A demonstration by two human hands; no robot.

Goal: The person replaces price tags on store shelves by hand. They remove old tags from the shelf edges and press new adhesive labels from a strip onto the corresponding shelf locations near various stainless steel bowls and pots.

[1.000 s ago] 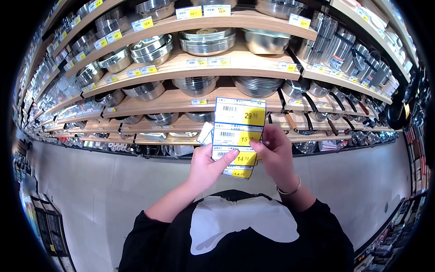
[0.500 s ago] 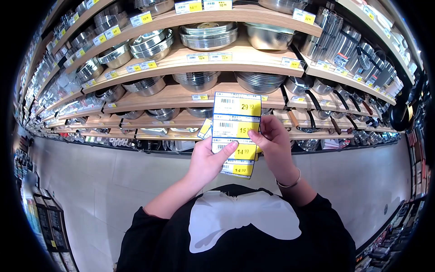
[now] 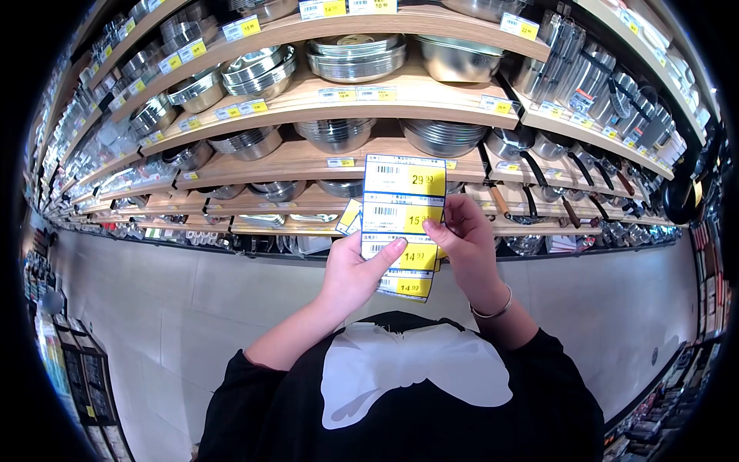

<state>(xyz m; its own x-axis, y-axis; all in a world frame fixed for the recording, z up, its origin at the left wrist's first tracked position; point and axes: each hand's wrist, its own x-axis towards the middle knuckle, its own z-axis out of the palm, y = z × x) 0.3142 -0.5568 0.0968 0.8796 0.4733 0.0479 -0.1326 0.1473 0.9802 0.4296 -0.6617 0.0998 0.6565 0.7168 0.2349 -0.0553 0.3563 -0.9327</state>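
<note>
A strip of yellow and white price labels (image 3: 404, 194) hangs upright in front of me, with prices such as 29, 15 and 14 printed on it. My left hand (image 3: 358, 269) grips its left edge, thumb across the front, and more labels stick out behind that hand. On the right side my right hand (image 3: 465, 240) pinches the strip between thumb and fingers; a bracelet circles that wrist. Part of the fingers of both hands is hidden behind the labels.
Wooden shelves (image 3: 277, 113) ahead carry stacked metal basins (image 3: 356, 60), a deep metal pan (image 3: 459, 60) and bowls (image 3: 443, 138). Handled pots (image 3: 509, 143) and steel canisters (image 3: 591, 77) are at the right. Grey floor tiles (image 3: 231, 296) lie below, with more racks (image 3: 81, 369) at lower left.
The label strip has shifted very slightly upward, and the view has moved a little. Both hands keep the same hold.
</note>
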